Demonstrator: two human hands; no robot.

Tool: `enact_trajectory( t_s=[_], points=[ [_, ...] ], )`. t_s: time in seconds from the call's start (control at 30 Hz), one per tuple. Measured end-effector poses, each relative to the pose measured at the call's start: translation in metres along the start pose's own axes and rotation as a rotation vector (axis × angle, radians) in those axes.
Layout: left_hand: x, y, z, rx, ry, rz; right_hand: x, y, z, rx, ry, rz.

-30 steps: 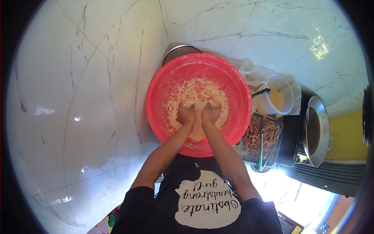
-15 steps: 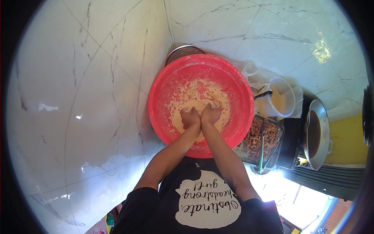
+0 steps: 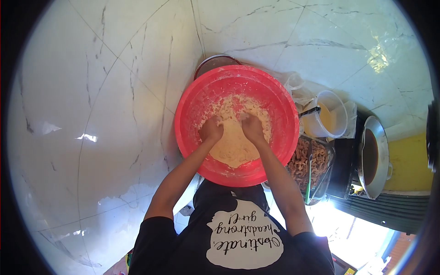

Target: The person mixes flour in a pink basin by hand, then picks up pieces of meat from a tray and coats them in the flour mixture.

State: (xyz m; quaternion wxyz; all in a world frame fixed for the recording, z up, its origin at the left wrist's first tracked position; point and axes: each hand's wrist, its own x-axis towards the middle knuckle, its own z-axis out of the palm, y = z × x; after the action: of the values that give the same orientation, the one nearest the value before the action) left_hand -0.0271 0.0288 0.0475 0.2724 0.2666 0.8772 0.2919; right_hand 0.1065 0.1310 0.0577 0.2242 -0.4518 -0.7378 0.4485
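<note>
A wide red basin [image 3: 192, 158] holds pale, floury dough [image 3: 233, 144], smooth in the middle and crumbly toward the far side. My left hand [image 3: 211, 129] is curled into the left part of the dough, its fingertips partly hidden. On the other side, my right hand [image 3: 251, 127] is curled at the dough's right edge, with pale flour on its fingers. A gap with dough in it lies between the two hands.
Right of the basin stand a glass dish of brown strips [image 3: 300, 160] with green-handled tongs [image 3: 309, 176], and a clear tub [image 3: 337, 117] of yellowish liquid. Farther right is a metal pan [image 3: 381, 156] of brown liquid. Tiled walls [image 3: 128, 91] enclose the far and left sides.
My hands were together at the middle of the dough; they have moved apart, left and right. More of the dough between them shows, and my arms are spread wider.
</note>
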Motion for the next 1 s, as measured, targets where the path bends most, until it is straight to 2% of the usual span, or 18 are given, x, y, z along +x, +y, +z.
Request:
enact_trajectory(
  t_s=[0.03,0.07,0.1,0.13,0.17,0.27,0.47,0.6,0.67,0.8,0.87,0.9,0.97,1.0],
  points=[
    [-0.008,-0.007,0.000,0.197,-0.105,0.127,-0.005,0.015,-0.001,-0.209,-0.199,0.010],
    [-0.015,-0.011,0.003,0.195,-0.110,0.122,-0.012,0.030,0.000,-0.420,-0.398,0.022],
    [-0.021,-0.014,0.006,0.338,-0.252,0.268,-0.023,0.024,-0.004,-0.423,-0.401,0.026],
    [-0.027,-0.016,0.008,0.482,-0.394,0.414,-0.037,0.007,-0.011,-0.645,-0.516,0.112],
    [-0.033,-0.015,0.010,0.481,-0.396,0.414,-0.047,-0.003,-0.013,-0.866,-0.627,0.198],
    [-0.050,-0.009,0.024,0.732,-0.509,0.509,-0.060,0.011,-0.002,-0.901,-0.691,0.154],
    [-0.060,-0.006,0.026,0.809,-0.682,0.485,-0.055,0.021,-0.003,-0.790,-0.871,0.169],
    [-0.055,-0.015,0.032,0.792,-0.596,0.536,-0.052,0.054,0.002,-0.728,-0.721,0.054],
    [-0.050,-0.019,0.035,0.747,-0.595,0.482,-0.051,0.053,0.003,-0.669,-0.841,0.063],
    [-0.055,-0.013,0.025,0.668,-0.646,0.483,-0.051,0.041,0.002,-0.676,-0.940,0.081],
    [-0.058,-0.011,0.027,0.662,-0.645,0.446,-0.050,0.036,-0.001,-0.813,-0.822,0.136],
    [-0.060,-0.008,0.028,0.660,-0.639,0.448,-0.048,0.034,-0.004,-0.818,-0.820,0.132],
    [-0.066,-0.003,0.032,0.728,-0.554,0.481,-0.045,0.033,-0.012,-0.724,-0.658,0.146],
    [-0.065,-0.003,0.036,0.727,-0.554,0.479,-0.045,0.030,-0.016,-0.724,-0.660,0.146]
  ],
)
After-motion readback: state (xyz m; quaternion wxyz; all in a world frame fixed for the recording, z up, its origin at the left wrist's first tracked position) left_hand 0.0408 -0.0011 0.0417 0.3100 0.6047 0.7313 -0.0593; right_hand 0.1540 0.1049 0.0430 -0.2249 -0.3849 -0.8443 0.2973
